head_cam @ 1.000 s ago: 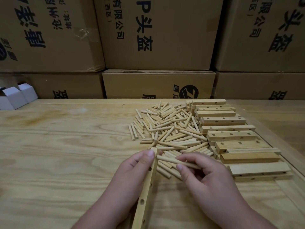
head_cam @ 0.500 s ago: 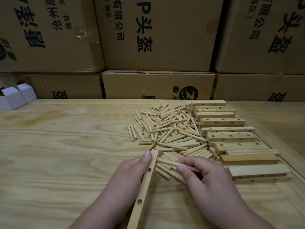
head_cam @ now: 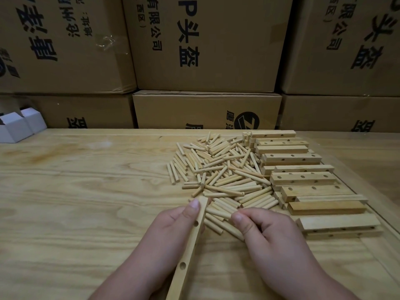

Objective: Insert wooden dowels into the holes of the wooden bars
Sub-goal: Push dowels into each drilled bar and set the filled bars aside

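Left hand (head_cam: 173, 230): fingers curled round a drilled wooden bar (head_cam: 190, 241), thumb lying along its top end; the bar slants from the lower frame edge up to the near edge of the dowel pile (head_cam: 225, 176). Holes along the bar's face are open. Right hand (head_cam: 270, 237): thumb and curled fingers pinch one dowel (head_cam: 220, 213), whose free end points toward the bar, just short of the left thumb. Stacked bars (head_cam: 303, 180) lie beyond the right fingers. All on the worktop (head_cam: 75, 191). Cardboard boxes (head_cam: 205, 50) stand behind.
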Tool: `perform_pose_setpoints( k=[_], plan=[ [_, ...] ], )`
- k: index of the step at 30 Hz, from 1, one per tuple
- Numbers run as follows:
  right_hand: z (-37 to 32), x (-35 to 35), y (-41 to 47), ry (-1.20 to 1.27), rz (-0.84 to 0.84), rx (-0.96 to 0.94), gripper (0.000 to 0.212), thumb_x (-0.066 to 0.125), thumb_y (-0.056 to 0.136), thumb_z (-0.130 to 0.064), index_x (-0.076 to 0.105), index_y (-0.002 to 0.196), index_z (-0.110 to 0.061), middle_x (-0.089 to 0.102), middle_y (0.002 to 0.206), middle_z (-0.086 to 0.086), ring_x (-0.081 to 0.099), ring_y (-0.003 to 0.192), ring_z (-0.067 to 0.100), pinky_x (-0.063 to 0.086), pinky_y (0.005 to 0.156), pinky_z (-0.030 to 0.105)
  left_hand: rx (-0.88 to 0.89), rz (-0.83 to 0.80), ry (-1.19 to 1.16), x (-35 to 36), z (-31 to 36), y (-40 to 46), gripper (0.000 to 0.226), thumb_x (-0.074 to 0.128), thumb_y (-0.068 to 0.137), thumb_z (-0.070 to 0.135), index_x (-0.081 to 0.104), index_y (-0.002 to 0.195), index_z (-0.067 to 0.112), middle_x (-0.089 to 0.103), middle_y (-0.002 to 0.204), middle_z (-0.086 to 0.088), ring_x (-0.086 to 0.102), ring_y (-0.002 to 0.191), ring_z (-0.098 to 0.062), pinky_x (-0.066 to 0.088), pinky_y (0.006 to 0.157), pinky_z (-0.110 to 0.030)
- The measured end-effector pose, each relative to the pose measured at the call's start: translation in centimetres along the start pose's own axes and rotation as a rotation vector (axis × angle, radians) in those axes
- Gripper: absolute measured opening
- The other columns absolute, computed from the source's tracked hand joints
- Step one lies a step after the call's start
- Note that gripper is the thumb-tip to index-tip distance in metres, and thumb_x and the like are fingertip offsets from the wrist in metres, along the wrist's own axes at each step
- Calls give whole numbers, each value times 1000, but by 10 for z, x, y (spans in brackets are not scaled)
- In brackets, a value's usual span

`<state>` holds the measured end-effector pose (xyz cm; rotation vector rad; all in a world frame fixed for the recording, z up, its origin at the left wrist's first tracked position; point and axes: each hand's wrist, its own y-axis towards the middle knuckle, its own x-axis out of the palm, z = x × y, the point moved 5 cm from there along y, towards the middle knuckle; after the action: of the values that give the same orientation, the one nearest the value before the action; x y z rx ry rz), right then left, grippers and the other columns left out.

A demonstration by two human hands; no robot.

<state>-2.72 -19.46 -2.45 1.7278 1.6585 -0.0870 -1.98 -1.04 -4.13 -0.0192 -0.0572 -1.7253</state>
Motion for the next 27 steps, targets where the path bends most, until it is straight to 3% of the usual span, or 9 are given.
perform_pose_setpoints(
  k=[4,8,12,16,19,22,27],
  plan=[
    [1,-1,0,35,-23,19,18,57,89,-50,70,89,-39,71,70,-2,65,70,10,48,63,28,-10,-20,5,1,1,-1,40,49,86,61,80,101,41,73,73,15,67,70,6,46,63,-6],
    [-2,-5,1,45,27,12,28,52,81,-58,73,75,-40,67,64,-19,64,66,1,43,55,11,-36,-28,31,2,2,-2,46,45,91,59,80,78,32,71,66,13,63,59,5,45,56,-7],
    [-4,-11,2,120,76,62,28,54,87,-65,71,96,-44,68,77,-23,62,67,-1,42,57,8,-48,61,26,-2,-2,-2,40,56,85,57,78,71,26,66,62,8,57,54,-3,44,54,-15],
    [-1,-28,5,-120,95,74,12,58,93,-38,67,89,-44,63,90,-32,62,80,-4,40,60,8,-139,202,-73,-16,-13,5,38,50,98,50,82,99,29,63,72,0,49,55,-13,37,55,-30],
    [7,-34,6,-354,-10,120,26,58,88,-15,65,82,-39,57,97,-31,57,80,-3,40,64,13,-157,197,-216,-16,-15,9,40,48,102,43,81,101,21,58,69,-2,47,50,-14,37,47,-27],
    [11,-35,5,-539,-144,149,33,52,88,-13,60,81,-44,49,106,-32,58,88,0,51,76,29,-166,185,-244,-16,-15,10,41,48,102,42,81,100,19,58,67,-2,47,49,-14,39,44,-25],
    [10,-27,2,-643,-269,109,39,50,91,-19,62,111,-51,42,115,-34,54,101,-2,51,80,24,-165,174,-224,-15,-14,10,40,49,102,43,81,101,20,58,68,-2,47,51,-13,39,45,-25]
  ],
)
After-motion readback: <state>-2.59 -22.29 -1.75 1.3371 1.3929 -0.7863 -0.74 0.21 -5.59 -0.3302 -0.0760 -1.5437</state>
